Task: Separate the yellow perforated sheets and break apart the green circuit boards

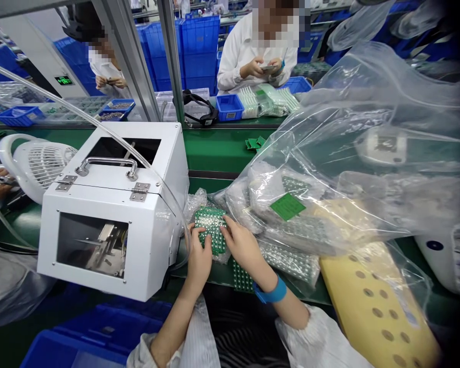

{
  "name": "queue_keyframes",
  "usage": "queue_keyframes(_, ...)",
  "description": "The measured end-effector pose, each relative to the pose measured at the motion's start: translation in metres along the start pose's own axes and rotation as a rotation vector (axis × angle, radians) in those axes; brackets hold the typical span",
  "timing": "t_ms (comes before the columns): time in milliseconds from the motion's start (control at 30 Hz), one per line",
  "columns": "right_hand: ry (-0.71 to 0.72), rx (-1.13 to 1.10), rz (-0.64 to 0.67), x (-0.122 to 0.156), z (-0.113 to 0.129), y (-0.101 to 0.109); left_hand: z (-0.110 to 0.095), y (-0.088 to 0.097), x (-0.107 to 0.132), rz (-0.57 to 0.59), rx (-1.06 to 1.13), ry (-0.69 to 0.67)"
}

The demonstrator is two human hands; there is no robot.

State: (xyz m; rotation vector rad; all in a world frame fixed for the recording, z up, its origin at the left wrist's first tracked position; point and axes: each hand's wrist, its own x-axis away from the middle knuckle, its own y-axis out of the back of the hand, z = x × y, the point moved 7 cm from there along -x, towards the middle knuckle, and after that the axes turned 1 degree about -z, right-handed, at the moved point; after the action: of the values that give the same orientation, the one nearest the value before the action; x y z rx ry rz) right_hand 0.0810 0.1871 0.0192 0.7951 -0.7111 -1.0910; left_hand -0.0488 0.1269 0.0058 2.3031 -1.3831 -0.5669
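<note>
Both my hands hold a green circuit-board panel (210,227) studded with small round parts, just right of a white machine box (111,214). My left hand (199,258) grips the panel's left lower edge with bent fingers. My right hand (242,244), with a blue wrist strap (271,294), presses its fingers on the panel's right side. More green panels (240,278) lie under my right forearm on the green bench.
A big clear plastic bag (348,153) of bagged panels fills the right. A yellow perforated foam pad (383,312) lies at the lower right. A white fan (38,163) stands left. Blue bins (99,332) sit below. Two people in white work beyond the green conveyor (222,148).
</note>
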Motion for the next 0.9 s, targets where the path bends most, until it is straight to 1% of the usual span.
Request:
queue_keyframes(67,-0.012,-0.022,-0.022,-0.001,-0.002,0.002,0.002,-0.001,0.000,0.002,0.003,0.016)
queue_keyframes(133,-0.019,-0.073,-0.070,-0.002,-0.004,0.006,0.003,0.000,-0.001,-0.005,0.006,0.021)
queue_keyframes(233,-0.021,-0.229,-0.153,-0.002,-0.010,0.013,0.005,-0.001,-0.001,-0.015,0.014,0.035)
queue_keyframes(300,-0.033,-0.341,-0.173,-0.003,-0.015,0.015,0.007,-0.001,-0.001,-0.023,0.035,0.056)
queue_keyframes(367,-0.072,-0.482,-0.157,-0.003,-0.019,0.015,0.011,-0.001,-0.001,-0.038,0.073,0.091)
queue_keyframes(433,-0.126,-0.671,-0.116,-0.003,-0.022,0.013,0.016,-0.003,-0.001,-0.054,0.103,0.130)
queue_keyframes(500,-0.150,-0.853,-0.060,-0.003,-0.019,0.009,0.022,-0.005,0.000,-0.068,0.117,0.158)
queue_keyframes(533,-0.141,-0.900,-0.038,-0.003,-0.016,0.008,0.025,-0.006,0.001,-0.073,0.120,0.168)
queue_keyframes(600,-0.110,-0.929,-0.016,-0.005,-0.010,0.007,0.030,-0.009,0.002,-0.077,0.130,0.181)
queue_keyframes(700,-0.095,-0.913,-0.009,-0.012,-0.006,0.000,0.034,-0.010,0.002,-0.076,0.137,0.184)
queue_keyframes(800,-0.082,-0.864,-0.011,-0.020,-0.005,-0.008,0.032,-0.008,0.002,-0.079,0.131,0.166)
queue_keyframes(900,-0.054,-0.743,-0.059,-0.025,-0.004,-0.010,0.026,-0.005,0.000,-0.093,0.124,0.135)
